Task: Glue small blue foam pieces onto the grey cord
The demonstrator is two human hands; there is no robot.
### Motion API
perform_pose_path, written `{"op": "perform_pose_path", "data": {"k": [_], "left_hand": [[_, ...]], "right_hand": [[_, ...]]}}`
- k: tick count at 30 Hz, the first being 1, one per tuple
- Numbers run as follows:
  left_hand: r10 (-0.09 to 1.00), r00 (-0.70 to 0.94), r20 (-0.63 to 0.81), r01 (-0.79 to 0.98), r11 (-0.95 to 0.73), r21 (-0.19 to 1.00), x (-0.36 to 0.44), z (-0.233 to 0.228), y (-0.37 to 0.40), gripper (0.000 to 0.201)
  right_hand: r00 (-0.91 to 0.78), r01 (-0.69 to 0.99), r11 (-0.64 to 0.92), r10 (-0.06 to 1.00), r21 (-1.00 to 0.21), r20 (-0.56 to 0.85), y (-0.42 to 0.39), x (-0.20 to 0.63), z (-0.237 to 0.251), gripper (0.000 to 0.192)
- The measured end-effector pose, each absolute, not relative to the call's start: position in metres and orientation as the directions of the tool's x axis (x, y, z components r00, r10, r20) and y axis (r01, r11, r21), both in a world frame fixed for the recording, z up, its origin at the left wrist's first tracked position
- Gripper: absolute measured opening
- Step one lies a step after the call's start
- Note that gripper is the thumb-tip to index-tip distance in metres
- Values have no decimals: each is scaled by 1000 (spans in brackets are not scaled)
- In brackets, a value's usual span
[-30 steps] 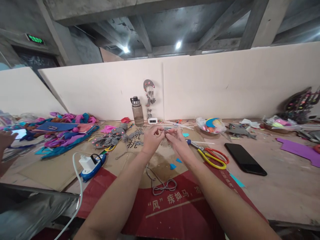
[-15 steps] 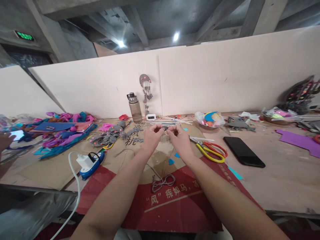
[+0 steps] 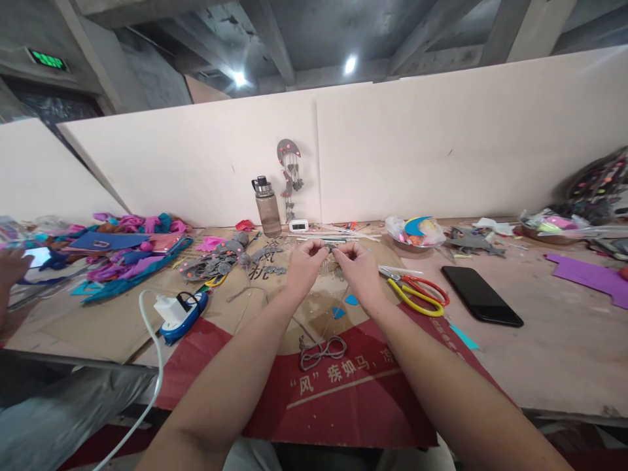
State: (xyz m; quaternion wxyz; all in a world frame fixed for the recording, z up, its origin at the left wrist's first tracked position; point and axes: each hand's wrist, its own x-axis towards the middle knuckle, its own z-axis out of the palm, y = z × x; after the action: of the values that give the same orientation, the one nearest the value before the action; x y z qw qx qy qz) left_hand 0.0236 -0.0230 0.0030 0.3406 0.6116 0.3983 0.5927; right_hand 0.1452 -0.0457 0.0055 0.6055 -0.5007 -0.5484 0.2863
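Over the last second the two hands have hardly shifted: the left hand (image 3: 303,267) and right hand (image 3: 360,269) stay raised together over the far middle of the cardboard-covered surface (image 3: 122,327), so the fiddling at the fingertips looks to be going on unchanged. Each grip is pinched shut on a small grey piece (image 3: 331,246) held between them. Its long axis seems to run left to right, though it is too small to tell its pointing. Yellow-and-red scissors (image 3: 417,296) lie just right.

Head-worn view; faces forward and down, near the workbench (image 3: 564,353).
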Motion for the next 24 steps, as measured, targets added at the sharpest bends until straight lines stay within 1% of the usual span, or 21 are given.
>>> {"op": "perform_pose_path", "data": {"k": [5,9,12,14,15,17,19,24], "left_hand": [[884,-9,467,88,-464,881,24,3,-24,9],[876,15,482,31,-482,876,25,-2,-19,10],[890,14,457,-60,-455,888,26,-7,-15,12],[904,-18,427,-114,-427,897,27,-9,-13,13],[907,-37,419,-121,-421,899,27,-9,-13,13],[901,-64,429,-94,-434,896,26,-9,-13,12],[887,-62,458,-48,-461,886,26,-8,-13,11],[869,-45,492,-15,-493,870,26,-7,-15,11]], "right_hand": [[252,192,298,906,-935,340,-45,145,7,20],[255,134,311,907,-941,336,-41,145,4,21],[257,110,359,890,-927,375,-40,146,1,26],[255,149,413,862,-899,438,-41,146,0,27],[245,182,435,848,-882,469,-43,146,0,24],[210,251,447,841,-859,499,-45,147,1,15],[191,294,426,851,-855,490,-47,147,2,13],[208,251,430,851,-867,483,-48,146,2,18]]}}
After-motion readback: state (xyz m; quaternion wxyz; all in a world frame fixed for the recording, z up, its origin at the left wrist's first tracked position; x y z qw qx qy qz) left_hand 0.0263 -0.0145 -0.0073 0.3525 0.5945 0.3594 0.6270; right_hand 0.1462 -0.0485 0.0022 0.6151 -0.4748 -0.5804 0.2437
